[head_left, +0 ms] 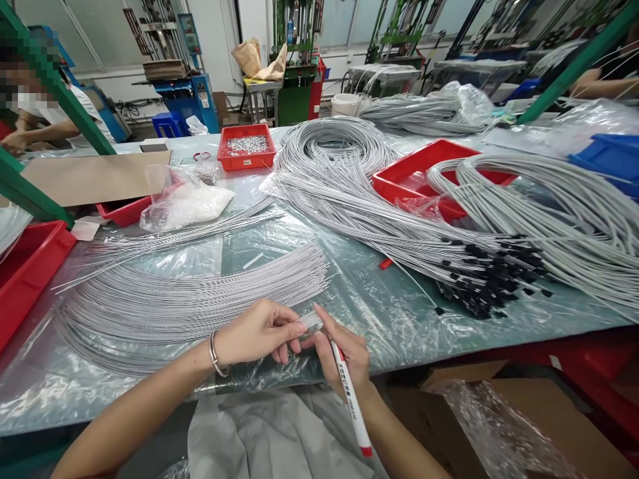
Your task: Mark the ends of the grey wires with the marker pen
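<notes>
My left hand [264, 330], with a metal bangle at its wrist, pinches a small, pale translucent bundle [310, 320], perhaps short tubes or strips. The fingertips of my right hand [344, 346] are at the other end of that bundle. A white marker pen [351, 399] with red ends and dark lettering is held in my right hand, slanting down toward me. Just beyond both hands, a wide fan of thin grey wires [200, 293] lies on the plastic-covered table [394, 332]. One short white strip [253, 260] rests past the wires.
At the right lies a wire bundle with black ends [489, 273], with thicker grey cable coils [564, 206] beside it. A red bin [247, 163] of small metal parts and a plastic bag of white pieces [192, 205] stand farther back. A cardboard box [539, 426] is below right.
</notes>
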The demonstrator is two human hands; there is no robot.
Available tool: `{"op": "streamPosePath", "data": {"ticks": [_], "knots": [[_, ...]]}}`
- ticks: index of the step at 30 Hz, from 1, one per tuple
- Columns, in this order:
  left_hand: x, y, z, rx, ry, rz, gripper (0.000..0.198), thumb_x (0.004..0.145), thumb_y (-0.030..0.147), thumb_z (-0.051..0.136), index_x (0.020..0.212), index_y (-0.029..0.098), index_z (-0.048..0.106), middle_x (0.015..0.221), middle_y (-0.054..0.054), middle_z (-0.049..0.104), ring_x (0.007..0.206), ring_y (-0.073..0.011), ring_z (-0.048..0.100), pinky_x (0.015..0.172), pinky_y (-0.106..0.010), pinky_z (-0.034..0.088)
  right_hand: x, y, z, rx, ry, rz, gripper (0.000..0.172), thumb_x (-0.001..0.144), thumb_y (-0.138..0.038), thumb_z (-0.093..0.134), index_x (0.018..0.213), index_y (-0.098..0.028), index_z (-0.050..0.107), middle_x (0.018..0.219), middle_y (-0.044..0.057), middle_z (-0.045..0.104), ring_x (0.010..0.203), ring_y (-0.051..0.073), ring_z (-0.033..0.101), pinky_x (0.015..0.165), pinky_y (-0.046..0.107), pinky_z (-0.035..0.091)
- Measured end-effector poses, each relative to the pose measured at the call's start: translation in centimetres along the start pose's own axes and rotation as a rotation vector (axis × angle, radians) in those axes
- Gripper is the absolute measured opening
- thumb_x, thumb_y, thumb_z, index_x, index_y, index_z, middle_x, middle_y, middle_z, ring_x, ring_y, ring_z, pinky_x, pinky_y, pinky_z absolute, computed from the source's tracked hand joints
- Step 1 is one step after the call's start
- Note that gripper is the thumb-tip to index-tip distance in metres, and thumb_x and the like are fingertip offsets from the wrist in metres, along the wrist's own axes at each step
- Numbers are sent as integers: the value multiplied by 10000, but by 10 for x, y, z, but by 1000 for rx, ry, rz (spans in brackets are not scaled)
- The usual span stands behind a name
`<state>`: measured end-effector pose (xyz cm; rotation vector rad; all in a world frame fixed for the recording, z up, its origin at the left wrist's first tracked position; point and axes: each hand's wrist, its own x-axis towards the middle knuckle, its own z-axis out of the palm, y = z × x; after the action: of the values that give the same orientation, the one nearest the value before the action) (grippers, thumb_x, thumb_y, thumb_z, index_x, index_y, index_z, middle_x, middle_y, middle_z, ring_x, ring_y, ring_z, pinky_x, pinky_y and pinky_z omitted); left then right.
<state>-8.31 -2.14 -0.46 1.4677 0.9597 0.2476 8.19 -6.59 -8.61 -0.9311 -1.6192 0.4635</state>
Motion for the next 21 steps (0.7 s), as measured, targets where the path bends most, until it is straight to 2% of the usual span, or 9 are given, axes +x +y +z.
{"op": "streamPosePath", "data": {"ticks": [3, 8, 10, 12, 13, 14, 16, 18, 21], "knots": [[2, 0, 2, 22, -7, 27, 447, 857, 523, 489, 802, 102, 627, 549, -15, 580, 469, -85, 551, 471, -178, 465, -1, -5, 5, -22, 3, -15, 516, 859, -92, 471, 1360, -207, 421, 665, 5, 659, 567, 136, 579, 611, 280, 492], [4, 2, 3, 21, 9, 55, 426, 867, 501, 481, 835, 99, 619, 605, -11, 583, 479, -74, 549, 479, -175, 474, -2, -6, 7, -4, -24, -60, 512, 859, -103, 461, 1363, -172, 408, 648, 3, 619, 579, 134, 568, 569, 260, 474], [4, 2, 2, 19, -3, 45, 414, 868, 493, 484, 801, 104, 609, 603, -10, 582, 485, -73, 547, 479, -170, 468, -1, -4, 2, 25, -33, -9, 471, 860, -123, 459, 1328, -172, 441, 660, 1, 633, 571, 130, 569, 559, 252, 467], [3, 1, 2, 11, -27, 26, 399, 862, 486, 497, 769, 111, 597, 626, -17, 596, 502, -78, 559, 484, -170, 465, 3, -1, -6, 77, -38, 121, 283, 867, -191, 473, 1130, -163, 572, 613, -7, 620, 513, 118, 548, 513, 233, 442], [2, 0, 2, 14, -38, 17, 394, 861, 480, 500, 749, 113, 591, 639, -22, 603, 511, -81, 565, 488, -172, 466, 6, 0, -10, 106, -66, 200, 182, 869, -245, 481, 971, -162, 607, 554, -20, 586, 460, 107, 512, 472, 222, 411], [2, 0, 2, 26, -48, 11, 387, 862, 471, 501, 740, 115, 586, 655, -27, 610, 521, -85, 572, 492, -174, 466, 9, 1, -14, 139, -126, 270, 179, 866, -304, 487, 819, -167, 591, 495, -33, 538, 415, 97, 466, 436, 214, 374], [1, -1, 4, 69, -59, 8, 345, 868, 447, 496, 785, 123, 580, 669, -25, 618, 526, -91, 580, 491, -177, 462, 17, 3, -21, 193, -303, 353, 309, 851, -406, 494, 641, -180, 495, 433, -52, 446, 380, 81, 385, 402, 207, 305], [-1, 1, 6, 107, -50, 17, 278, 880, 416, 485, 945, 150, 534, 679, -7, 625, 511, -92, 578, 471, -175, 445, 23, 4, -24, 219, -449, 369, 366, 839, -458, 499, 606, -180, 450, 443, -55, 417, 398, 72, 352, 409, 204, 274], [-4, 5, 9, 144, -8, 43, 292, 896, 371, 464, 1106, 201, 354, 680, 28, 620, 476, -85, 555, 447, -164, 416, 28, 3, -24, 226, -512, 364, 406, 834, -493, 508, 593, -178, 421, 462, -62, 384, 424, 64, 307, 419, 200, 244]]}}
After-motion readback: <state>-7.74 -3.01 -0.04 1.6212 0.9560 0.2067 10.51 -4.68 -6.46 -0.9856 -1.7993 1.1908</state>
